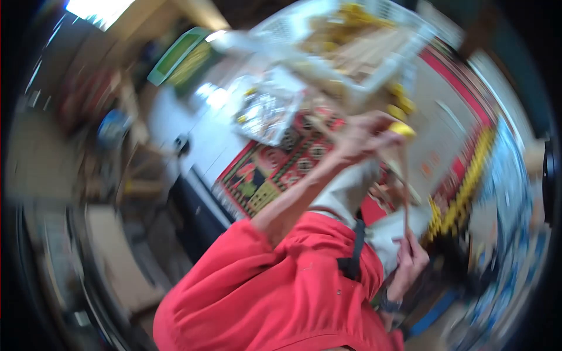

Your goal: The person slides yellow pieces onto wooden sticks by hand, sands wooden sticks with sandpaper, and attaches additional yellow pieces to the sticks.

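Spreading out on either side of the white basket, a red mat shows dark, green and yellow patterns. The basket has perforated walls and holds yellow pieces and pale brown sticks. Left of it sits a green tray with yellowish contents, blurred; nearer the basket lies a shiny clear packet with bits of yellow in it. Just below the basket's near corner, as seen in the head view, is the held stick: long, slender, brown and nearly straight, its surface too blurred to show grain. The left hand grips its upper end, where there is a small, bright yellow end piece. Farther from the basket, the right hand pinches the other end between curled fingers.
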Demonstrator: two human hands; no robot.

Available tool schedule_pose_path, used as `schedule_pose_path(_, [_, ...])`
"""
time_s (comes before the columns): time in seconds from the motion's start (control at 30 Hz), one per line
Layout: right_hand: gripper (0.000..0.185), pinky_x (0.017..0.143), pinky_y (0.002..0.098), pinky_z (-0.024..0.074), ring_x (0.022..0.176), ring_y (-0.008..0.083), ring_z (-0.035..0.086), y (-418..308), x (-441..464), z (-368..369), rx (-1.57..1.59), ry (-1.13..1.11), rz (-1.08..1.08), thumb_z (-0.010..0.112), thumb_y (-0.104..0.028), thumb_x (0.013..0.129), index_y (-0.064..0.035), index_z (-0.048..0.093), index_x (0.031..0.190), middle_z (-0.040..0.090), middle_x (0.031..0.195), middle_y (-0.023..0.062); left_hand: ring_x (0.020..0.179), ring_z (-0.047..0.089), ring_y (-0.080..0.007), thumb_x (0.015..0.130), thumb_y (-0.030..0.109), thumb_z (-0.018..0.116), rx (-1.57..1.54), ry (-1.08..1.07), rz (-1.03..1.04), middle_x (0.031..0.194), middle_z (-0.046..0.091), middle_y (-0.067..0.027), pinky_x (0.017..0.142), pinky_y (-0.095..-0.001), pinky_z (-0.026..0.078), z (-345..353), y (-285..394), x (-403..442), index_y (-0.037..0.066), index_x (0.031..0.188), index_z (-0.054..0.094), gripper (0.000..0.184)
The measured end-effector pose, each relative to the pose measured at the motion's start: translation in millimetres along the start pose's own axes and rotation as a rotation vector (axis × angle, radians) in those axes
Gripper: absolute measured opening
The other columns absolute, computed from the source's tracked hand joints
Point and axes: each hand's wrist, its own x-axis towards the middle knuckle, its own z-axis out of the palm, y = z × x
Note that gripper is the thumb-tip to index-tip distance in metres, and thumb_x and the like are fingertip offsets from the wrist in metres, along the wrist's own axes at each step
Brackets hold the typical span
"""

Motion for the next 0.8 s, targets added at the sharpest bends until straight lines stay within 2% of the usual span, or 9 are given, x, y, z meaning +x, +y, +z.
schedule_pose_path(0.07, [0.026,0.041,0.0192,0.0205,0.049,-0.0017,0.032,8.4,0.1,10.9,0.216,0.003,0.02,0.057,-0.015,0.091,0.0006,0.065,0.111,0.062,0.075,0.0036,0.079,0.063,-0.0133,0.08,0.021,0.075,0.143,0.017,0.124,0.087,0.068,-0.0096,0.071,-0.0285,0.051,-4.8,19.0,-6.2,-0.001,0.102,0.063,0.033])
schedule_pose_path(0.1, [0.029,0.042,0.0189,0.0209,0.049,-0.0016,0.032,10.5,2.6,16.3,0.195,-0.021,-0.042,0.057,-0.016,0.092,0.0,0.062,0.115,0.062,0.076,0.0044,0.079,0.063,-0.014,0.078,0.017,0.076,0.061,0.093,0.21,0.085,0.068,-0.0104,0.07,-0.0276,0.051,-3.9,20.1,-9.3,-0.001,0.102,0.062,0.033])
schedule_pose_path(0.13, [0.032,0.042,0.0185,0.0212,0.049,-0.0016,0.032,10.8,3.4,18.8,0.178,-0.012,-0.093,0.057,-0.017,0.092,-0.0006,0.06,0.12,0.063,0.078,0.0052,0.08,0.064,-0.0152,0.075,0.013,0.077,-0.13,0.105,0.103,0.082,0.068,-0.012,0.071,-0.0275,0.051,-4.0,35.3,-14.4,0.0,0.101,0.06,0.034])
schedule_pose_path(0.17, [0.033,0.044,0.0191,0.0319,0.051,0.0026,0.041,10.9,7.5,18.2,0.088,-0.03,-0.126,0.059,-0.016,0.092,-0.0001,0.059,0.12,0.064,0.082,0.0068,0.082,0.065,-0.0169,0.073,0.011,0.078,0.036,0.178,0.133,0.086,0.067,-0.0129,0.072,-0.0277,0.052,-7.4,48.1,-19.0,0.0,0.1,0.06,0.035])
schedule_pose_path(0.27, [0.026,0.048,0.0257,0.0418,0.062,0.0109,0.056,-9.1,11.7,41.5,-0.09,0.174,-0.502,0.062,-0.016,0.09,0.0008,0.065,0.109,0.068,0.086,0.009,0.09,0.064,-0.0221,0.07,0.008,0.08,0.245,0.352,0.326,0.098,0.064,-0.0137,0.077,-0.0311,0.053,-13.3,57.6,-20.8,0.0,0.101,0.059,0.038])
schedule_pose_path(0.3, [0.024,0.057,0.0328,0.0496,0.077,0.0227,0.065,-21.9,7.3,39.4,-0.223,0.217,-0.472,0.065,-0.012,0.087,0.0002,0.065,0.108,0.068,0.092,0.0135,0.093,0.064,-0.0238,0.07,0.009,0.081,0.266,0.418,0.401,0.102,0.063,-0.0138,0.079,-0.0326,0.053,-14.6,53.5,-20.3,0.0,0.101,0.06,0.039])
schedule_pose_path(0.4, [0.024,0.07,0.0347,0.0512,0.086,0.027,0.066,-19.5,9.6,33.4,-0.492,0.341,-0.73,0.061,-0.01,0.09,0.0034,0.064,0.109,0.067,0.099,0.0172,0.091,0.064,-0.0256,0.068,0.005,0.081,0.434,0.472,0.466,0.103,0.06,-0.0131,0.078,-0.0336,0.054,-18.0,67.2,-29.2,0.0,0.1,0.059,0.04])
schedule_pose_path(0.43, [0.022,0.075,0.0377,0.0502,0.086,0.0327,0.065,-20.9,9.8,32.2,-0.479,0.337,-0.778,0.058,-0.006,0.09,0.0049,0.064,0.108,0.067,0.1,0.0189,0.089,0.064,-0.0262,0.068,0.003,0.08,0.455,0.503,0.457,0.1,0.06,-0.0137,0.077,-0.0341,0.054,-15.6,73.3,-35.5,-0.001,0.098,0.059,0.037])
schedule_pose_path(0.8, [0.021,0.066,0.0365,0.051,0.078,0.0319,0.068,-53.3,-14.3,28.1,-0.381,0.247,-0.929,0.057,-0.004,0.09,0.0068,0.065,0.106,0.069,0.09,0.0194,0.081,0.059,-0.0311,0.066,0.007,0.08,0.377,0.633,0.432,0.089,0.054,-0.014,0.072,-0.0379,0.049,-20.2,107.2,-57.8,-0.001,0.092,0.056,0.036])
